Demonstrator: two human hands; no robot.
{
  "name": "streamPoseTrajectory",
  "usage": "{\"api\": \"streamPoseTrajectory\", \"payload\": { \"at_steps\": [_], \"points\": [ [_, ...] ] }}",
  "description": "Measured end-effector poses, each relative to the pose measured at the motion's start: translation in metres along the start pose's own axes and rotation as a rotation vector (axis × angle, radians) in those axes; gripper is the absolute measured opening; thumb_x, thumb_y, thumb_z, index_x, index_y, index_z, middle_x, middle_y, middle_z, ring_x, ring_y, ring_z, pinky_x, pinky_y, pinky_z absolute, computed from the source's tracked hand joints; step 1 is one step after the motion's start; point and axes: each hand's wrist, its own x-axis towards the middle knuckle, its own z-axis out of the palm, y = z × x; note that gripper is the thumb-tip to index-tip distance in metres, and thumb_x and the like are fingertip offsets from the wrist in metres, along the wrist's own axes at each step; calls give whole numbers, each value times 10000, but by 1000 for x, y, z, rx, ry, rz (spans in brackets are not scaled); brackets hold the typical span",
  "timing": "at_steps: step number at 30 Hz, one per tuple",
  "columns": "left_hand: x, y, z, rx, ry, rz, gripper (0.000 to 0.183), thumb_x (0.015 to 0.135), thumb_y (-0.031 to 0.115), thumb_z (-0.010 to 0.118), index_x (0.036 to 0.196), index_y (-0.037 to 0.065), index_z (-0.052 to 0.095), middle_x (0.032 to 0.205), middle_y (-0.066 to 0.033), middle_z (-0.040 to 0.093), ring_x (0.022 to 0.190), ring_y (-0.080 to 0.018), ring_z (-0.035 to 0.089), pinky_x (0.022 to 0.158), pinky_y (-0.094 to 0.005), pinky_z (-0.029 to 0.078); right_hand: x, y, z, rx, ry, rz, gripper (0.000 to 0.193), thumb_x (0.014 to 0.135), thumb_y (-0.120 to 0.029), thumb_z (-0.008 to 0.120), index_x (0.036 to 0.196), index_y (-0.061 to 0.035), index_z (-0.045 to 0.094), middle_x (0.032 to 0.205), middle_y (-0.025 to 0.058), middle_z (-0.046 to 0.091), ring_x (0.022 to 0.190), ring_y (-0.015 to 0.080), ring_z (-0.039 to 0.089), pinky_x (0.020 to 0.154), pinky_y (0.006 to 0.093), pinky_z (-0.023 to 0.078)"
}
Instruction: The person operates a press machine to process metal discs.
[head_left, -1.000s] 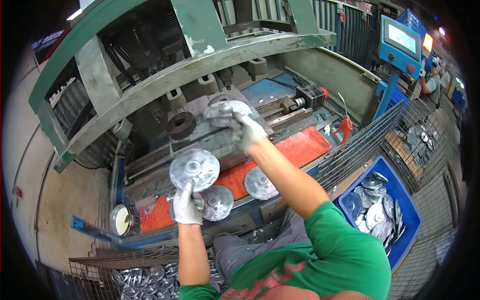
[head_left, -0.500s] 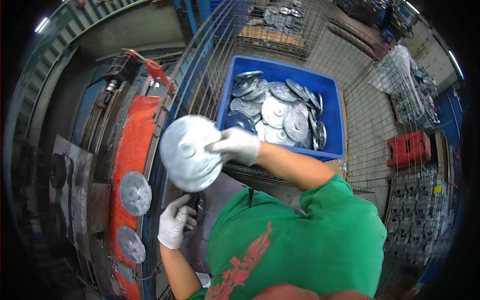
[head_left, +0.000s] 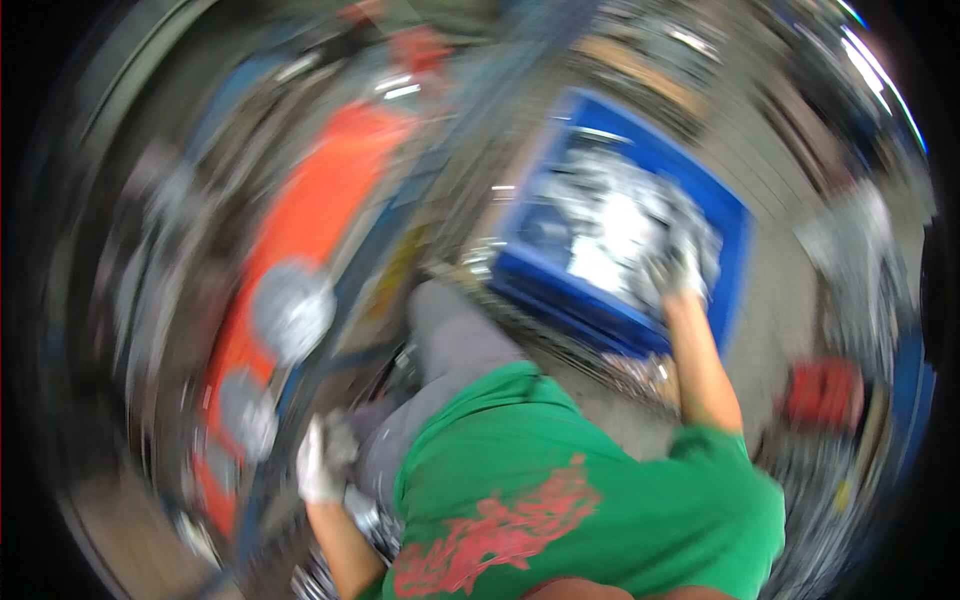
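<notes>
My right hand point(head_left: 680, 274), in a pale glove, reaches into the blue bin point(head_left: 570, 303) at the right side of a heap of round grey metal discs point(head_left: 610, 225). Motion smears its fingers, and I cannot make out whether a disc is in them. Low on the left, my left hand point(head_left: 322, 458), also gloved, hangs beside my leg near the orange strip point(head_left: 320, 190). It is blurred too, so its fingers do not read clearly. On that strip lie two metal discs, an upper disc point(head_left: 293, 310) and a lower disc point(head_left: 248, 415).
Machinery point(head_left: 170, 230) runs along the left beyond the orange strip. A red case point(head_left: 822, 393) stands at the right. Behind the bin, a wooden pallet point(head_left: 640, 75) carries metal parts. The whole picture is smeared by head motion.
My right hand has swung from the left, where it held metal discs, to the right and into the bin. The view has turned, and my left hand has dropped slightly lower.
</notes>
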Motion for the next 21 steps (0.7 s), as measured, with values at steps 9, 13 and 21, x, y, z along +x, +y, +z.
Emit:
{"api": "streamPoseTrajectory", "payload": {
  "at_steps": [9,13,21],
  "points": [
    [4,-14,-36,-691,142,274,492,893,496,508,1093,48,547,708,3,496,614,-117,443,558,-255,358,-229,172,186,-985,-1344,353,557,835,-556,563,940,-11,595,736,101,621,521,187,598,465,286,456],
    [21,0,-35,-814,278,393,326,857,439,599,874,115,568,660,-32,488,569,-140,466,493,-257,341,-247,208,240,-832,-1128,417,517,785,-591,609,798,-75,573,583,31,509,403,140,469,371,275,369],
    [25,8,-36,-578,299,330,240,860,379,606,915,146,591,587,15,410,465,-106,369,468,-256,297,-266,220,233,-723,-1217,506,331,803,-379,675,980,-111,597,549,-14,467,410,107,398,403,235,328]
  ]
}}
